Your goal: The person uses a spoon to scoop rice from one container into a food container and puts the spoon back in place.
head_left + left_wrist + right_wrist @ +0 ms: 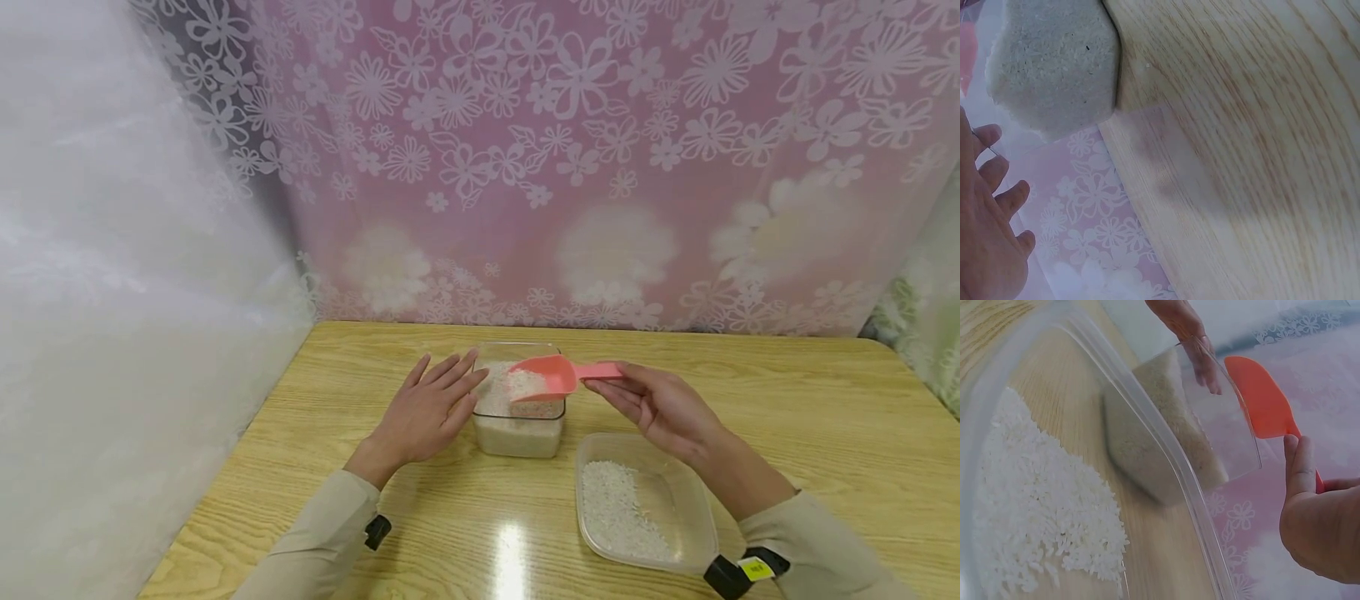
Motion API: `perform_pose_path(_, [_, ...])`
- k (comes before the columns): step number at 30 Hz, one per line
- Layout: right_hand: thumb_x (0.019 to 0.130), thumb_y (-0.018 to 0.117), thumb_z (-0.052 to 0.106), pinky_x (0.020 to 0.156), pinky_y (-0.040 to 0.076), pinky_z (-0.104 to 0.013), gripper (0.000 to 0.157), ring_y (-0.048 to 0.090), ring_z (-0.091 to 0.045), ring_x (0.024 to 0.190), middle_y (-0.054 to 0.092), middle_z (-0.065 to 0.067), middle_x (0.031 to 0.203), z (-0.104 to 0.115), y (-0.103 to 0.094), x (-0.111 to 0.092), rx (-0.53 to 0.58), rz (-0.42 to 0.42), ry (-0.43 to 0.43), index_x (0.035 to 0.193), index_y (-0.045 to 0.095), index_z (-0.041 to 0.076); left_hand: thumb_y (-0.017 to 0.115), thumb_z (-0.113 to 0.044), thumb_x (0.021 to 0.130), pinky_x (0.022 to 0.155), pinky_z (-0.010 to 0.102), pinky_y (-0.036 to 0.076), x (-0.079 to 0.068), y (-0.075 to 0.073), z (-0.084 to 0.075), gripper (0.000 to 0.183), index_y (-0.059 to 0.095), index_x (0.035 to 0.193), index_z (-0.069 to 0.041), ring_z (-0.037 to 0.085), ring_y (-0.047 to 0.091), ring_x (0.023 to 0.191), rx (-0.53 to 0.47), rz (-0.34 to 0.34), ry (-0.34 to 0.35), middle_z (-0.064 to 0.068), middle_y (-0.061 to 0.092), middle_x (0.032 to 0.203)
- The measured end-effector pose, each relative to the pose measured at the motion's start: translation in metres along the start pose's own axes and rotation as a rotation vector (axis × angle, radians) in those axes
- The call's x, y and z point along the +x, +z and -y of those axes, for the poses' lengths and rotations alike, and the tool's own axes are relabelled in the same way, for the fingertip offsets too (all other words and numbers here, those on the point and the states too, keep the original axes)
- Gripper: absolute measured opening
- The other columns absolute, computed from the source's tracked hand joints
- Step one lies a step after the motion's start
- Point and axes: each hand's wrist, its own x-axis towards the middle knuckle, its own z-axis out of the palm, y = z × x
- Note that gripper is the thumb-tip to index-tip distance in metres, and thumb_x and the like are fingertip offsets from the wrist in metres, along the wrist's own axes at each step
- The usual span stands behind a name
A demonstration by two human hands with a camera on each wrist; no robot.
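Observation:
My right hand (663, 408) grips the handle of a pink scoop (558, 372), thumb on top and fingers beneath. White rice (527, 383) lies in the scoop's bowl, which is over a clear container (519, 437) filled well up with rice. In the right wrist view the scoop (1262, 400) shows orange-red just beyond the container's rim. My left hand (431, 408) is spread out at the container's left side, fingertips right at the rim. In the left wrist view its fingers (1012, 199) are extended beside the clear wall.
A shallow translucent plastic tub (693, 517) sits near my right forearm, with rice (618, 508) heaped toward its left side. Both stand on a wood-grain table (420, 533). A pink flowered curtain (525, 250) hangs behind the table, and white sheeting (150, 292) hangs at left.

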Motion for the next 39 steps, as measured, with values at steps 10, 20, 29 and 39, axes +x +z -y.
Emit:
perform_pose_path(10, [0.105, 0.036, 0.012, 0.096, 0.042, -0.027, 0.036, 0.058, -0.028, 0.113, 0.061, -0.025, 0.118, 0.009, -0.009, -0.012, 0.093, 0.085, 0.012, 0.118, 0.064, -0.007, 0.022, -0.043, 0.105, 0.114, 0.048, 0.011, 0.000, 0.001, -0.001, 0.050, 0.043, 0.146, -0.023, 0.020, 0.027, 0.140, -0.018, -0.015, -0.002, -0.002, 0.026, 0.155])
perform_pose_path(20, [0.107, 0.031, 0.013, 0.098, 0.040, -0.027, 0.040, 0.055, -0.029, 0.117, 0.059, -0.025, 0.121, 0.018, -0.017, -0.035, 0.142, 0.140, 0.009, 0.122, 0.062, -0.008, 0.023, -0.043, 0.105, 0.114, 0.048, 0.010, 0.000, 0.003, 0.001, 0.050, 0.043, 0.146, -0.023, 0.021, 0.029, 0.139, -0.031, -0.029, 0.003, -0.002, 0.026, 0.155])
perform_pose_path(29, [0.108, 0.020, 0.015, 0.102, 0.036, -0.028, 0.047, 0.049, -0.030, 0.124, 0.055, -0.026, 0.127, 0.024, -0.039, -0.064, 0.209, 0.231, 0.037, 0.128, 0.056, -0.008, 0.021, -0.044, 0.105, 0.115, 0.046, 0.008, 0.000, 0.003, -0.001, 0.050, 0.042, 0.147, -0.025, 0.017, 0.025, 0.141, -0.032, -0.005, -0.011, -0.006, 0.022, 0.156])
perform_pose_path(39, [0.108, 0.013, 0.019, 0.106, 0.029, -0.028, 0.054, 0.043, -0.029, 0.128, 0.049, -0.026, 0.132, 0.028, -0.076, -0.105, 0.278, 0.235, 0.079, 0.132, 0.053, -0.007, 0.021, -0.043, 0.105, 0.115, 0.045, 0.008, 0.000, 0.004, 0.000, 0.051, 0.041, 0.147, -0.024, 0.017, 0.025, 0.140, -0.043, -0.011, -0.017, -0.006, 0.020, 0.156])
